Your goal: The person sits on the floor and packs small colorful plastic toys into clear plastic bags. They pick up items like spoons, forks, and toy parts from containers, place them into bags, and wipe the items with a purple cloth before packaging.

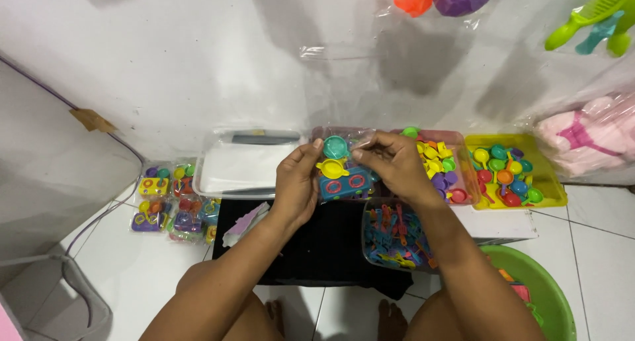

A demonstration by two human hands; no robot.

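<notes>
Crinkly clear bag (344, 172) of glossy round plastic toy pans, pinched between my left hand (297, 182) and right hand (393, 162).

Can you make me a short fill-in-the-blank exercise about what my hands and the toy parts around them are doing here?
1. The left hand and right hand together hold a small clear bag of toy cookware, whose toy stove is ____ in colour.
2. The basin at the lower right is ____.
3. The tray of little toy pans on the right is ____.
4. The finished packets lie on the person's ____ side.

Missing words: blue; green; yellow; left
</notes>
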